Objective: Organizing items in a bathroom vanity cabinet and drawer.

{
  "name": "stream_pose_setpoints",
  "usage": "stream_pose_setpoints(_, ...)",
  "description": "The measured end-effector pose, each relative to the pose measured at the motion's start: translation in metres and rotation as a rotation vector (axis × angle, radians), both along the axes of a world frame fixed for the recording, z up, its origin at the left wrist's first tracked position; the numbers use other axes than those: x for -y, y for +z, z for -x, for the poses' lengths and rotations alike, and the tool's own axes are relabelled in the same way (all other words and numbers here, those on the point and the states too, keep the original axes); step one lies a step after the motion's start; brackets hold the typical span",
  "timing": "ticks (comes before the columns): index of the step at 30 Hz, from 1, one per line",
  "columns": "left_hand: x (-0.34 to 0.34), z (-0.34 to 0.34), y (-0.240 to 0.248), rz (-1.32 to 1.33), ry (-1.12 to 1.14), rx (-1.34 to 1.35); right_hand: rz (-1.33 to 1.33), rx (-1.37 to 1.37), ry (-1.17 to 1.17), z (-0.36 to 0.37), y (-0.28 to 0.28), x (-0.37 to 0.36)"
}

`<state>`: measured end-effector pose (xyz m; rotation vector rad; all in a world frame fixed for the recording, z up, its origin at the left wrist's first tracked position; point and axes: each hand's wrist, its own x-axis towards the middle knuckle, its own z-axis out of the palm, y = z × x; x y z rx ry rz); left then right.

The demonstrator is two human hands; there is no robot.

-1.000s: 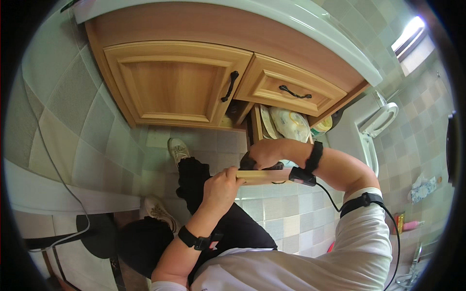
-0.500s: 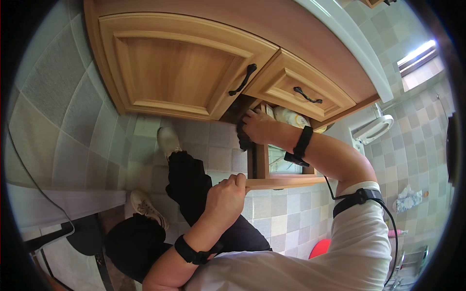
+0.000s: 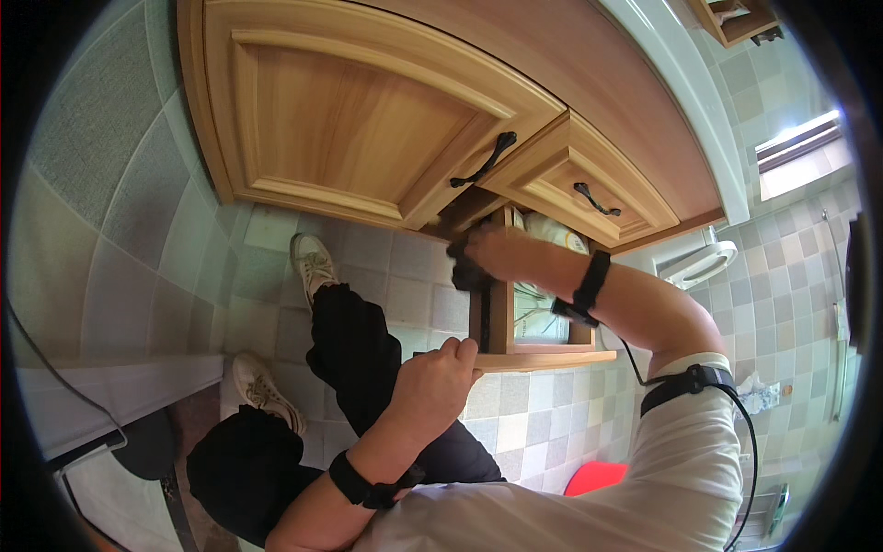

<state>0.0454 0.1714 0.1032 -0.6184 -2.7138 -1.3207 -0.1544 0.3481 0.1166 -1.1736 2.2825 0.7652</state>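
A wooden drawer stands pulled out below a shut drawer front in the cabinet. My left hand is closed over the left end of its front panel, fingers curled on the top edge. At the drawer's left side, near the cabinet, my right hand is closed on a dark, soft-looking black thing; its kind cannot be made out. White packages lie inside the drawer, partly hidden beneath my right forearm. Black straps with small boxes circle both wrists.
A wooden cabinet door with a black handle is at the upper left. The upper drawer front overhangs the open drawer. A white countertop runs along the top. Something red sits on the tiled floor behind my right arm.
The view has shifted slightly. My right hand and the black thing are a little closer to the drawer's front; my left hand keeps its hold on the panel.
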Motion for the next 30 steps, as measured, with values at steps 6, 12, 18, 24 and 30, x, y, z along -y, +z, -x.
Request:
stream_pose_setpoints(6,-0.003,0.000,0.003,-0.005,-0.003,0.011,0.113,-0.122,-0.080,0.020,-0.014,-0.006)
stream_pose_setpoints(12,0.004,0.002,0.000,0.002,0.013,-0.007,-0.047,0.445,-0.188,-0.017,-0.007,0.012)
stream_pose_setpoints(18,0.002,0.005,0.002,-0.010,-0.001,0.026,-0.101,0.933,-0.315,-0.030,0.019,0.017)
stream_pose_setpoints(24,0.003,0.006,-0.006,-0.130,-0.009,0.070,0.393,0.547,-0.429,-0.014,0.034,-0.001)
stream_pose_setpoints(30,0.002,0.002,-0.012,-0.152,0.046,0.101,0.128,0.716,-0.256,-0.068,0.019,0.005)
